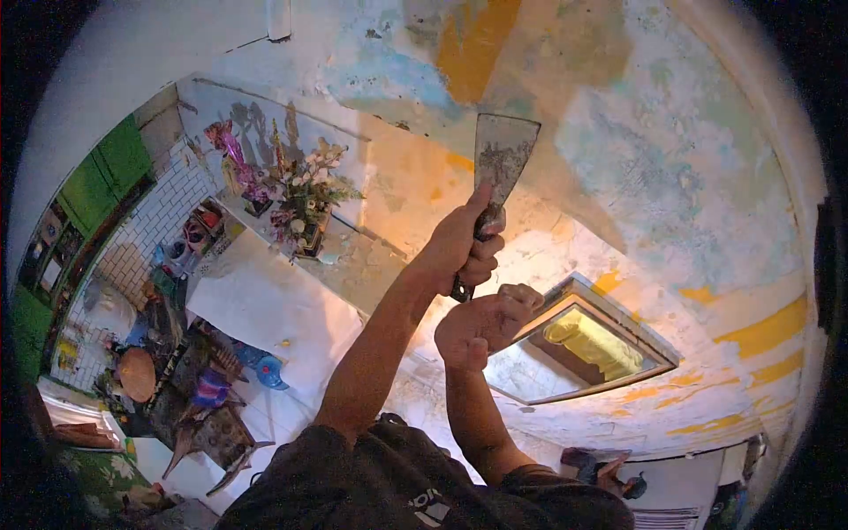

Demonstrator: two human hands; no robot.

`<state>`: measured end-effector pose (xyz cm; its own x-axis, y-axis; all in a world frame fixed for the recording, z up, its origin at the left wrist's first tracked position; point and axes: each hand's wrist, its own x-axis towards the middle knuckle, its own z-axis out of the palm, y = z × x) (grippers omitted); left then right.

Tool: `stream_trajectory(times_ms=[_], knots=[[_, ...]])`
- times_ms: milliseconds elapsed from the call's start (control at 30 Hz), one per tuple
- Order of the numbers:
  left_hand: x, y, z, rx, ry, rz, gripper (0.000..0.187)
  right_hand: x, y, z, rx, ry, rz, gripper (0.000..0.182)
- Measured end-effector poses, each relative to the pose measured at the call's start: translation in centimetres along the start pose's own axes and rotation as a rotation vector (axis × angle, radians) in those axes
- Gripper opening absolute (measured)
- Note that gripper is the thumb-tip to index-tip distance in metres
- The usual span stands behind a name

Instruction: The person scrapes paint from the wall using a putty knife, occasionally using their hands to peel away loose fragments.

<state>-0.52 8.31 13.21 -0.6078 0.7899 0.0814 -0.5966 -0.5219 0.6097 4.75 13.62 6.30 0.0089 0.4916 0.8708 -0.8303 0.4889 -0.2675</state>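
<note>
Metal scraper [505,155] points upward from the left hand [465,240], its dark handle [459,290] gripped inside the bent fingers [482,265], while the right hand [477,334] curls just below.

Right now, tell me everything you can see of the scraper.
The scraper has a flat, flared grey blade, metal by its look and darkly smudged, and a dark handle. It points up, leaning slightly right. The left hand grips the handle, thumb against the blade's base; the right hand is close below. Whether the blade touches the patchy painted surface is unclear.
</note>
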Motion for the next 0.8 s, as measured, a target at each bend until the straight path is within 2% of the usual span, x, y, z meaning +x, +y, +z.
stream_trajectory(times_ms=[67, 100, 133, 200, 267, 333, 400, 433, 467, 533, 567, 633, 667, 733, 800], knots=[[0.3, 0.2, -0.3, -0.027, -0.034, -0.016, 0.053, 0.5, 1.2, 0.5, -0.525, -0.096, 0.008, 0.043], [0.4, 0.7, -0.3, 0.044, -0.006, 0.041, 0.053, 1.1, 1.3, 1.4, -0.158, -0.144, -0.164, 0.048], [0.3, 1.1, -0.3, 0.120, 0.022, 0.100, 0.054, 0.7, 1.2, 1.3, -0.166, -0.148, -0.155, 0.054], [0.0, 1.0, -0.4, 0.102, 0.015, 0.062, 0.054, 0.7, 1.1, 0.2, -0.141, -0.150, -0.168, 0.054], [-0.2, 0.6, -0.4, 0.042, -0.090, 0.033, 0.053, 0.1, 0.5, -1.1, -0.031, -0.110, -0.022, 0.051], [0.0, 0.4, 0.1, 0.064, -0.041, 0.040, 0.053, 0.2, 0.5, -1.1, -0.011, -0.037, -0.064, 0.050], [0.3, 0.1, 0.4, 0.096, 0.112, 0.084, 0.053, 0.6, 1.6, -0.3, -0.151, -0.021, -0.051, 0.050], [0.2, 1.2, 0.1, 0.011, -0.022, 0.038, 0.052, 0.7, 1.9, 0.5, -0.073, -0.090, -0.056, 0.051], [0.1, 1.1, 0.0, 0.010, -0.023, 0.031, 0.052, 1.6, 0.9, 1.4, -0.057, -0.086, -0.180, 0.051], [-0.1, 1.2, 0.0, 0.076, -0.025, 0.068, 0.052, 1.5, 1.4, 0.7, 0.005, -0.138, -0.232, 0.052], [0.2, 0.7, -0.4, 0.070, -0.051, 0.062, 0.052, 1.0, 1.4, -0.2, 0.002, -0.131, -0.228, 0.052], [0.3, 0.0, -0.5, 0.064, -0.062, 0.047, 0.052, 0.1, 0.6, -1.7, -0.125, -0.086, -0.045, 0.050], [0.3, 0.1, -0.4, 0.059, -0.081, 0.050, 0.051, 0.0, 0.3, -1.0, -0.012, -0.007, -0.121, 0.048], [0.3, 0.4, 0.0, 0.013, -0.082, 0.031, 0.051, 1.0, 0.9, -0.3, -0.056, -0.042, -0.171, 0.049], [0.7, 1.6, 0.5, 0.052, 0.023, 0.108, 0.052, 2.2, 1.7, 2.1, -0.061, -0.028, -0.218, 0.052]])
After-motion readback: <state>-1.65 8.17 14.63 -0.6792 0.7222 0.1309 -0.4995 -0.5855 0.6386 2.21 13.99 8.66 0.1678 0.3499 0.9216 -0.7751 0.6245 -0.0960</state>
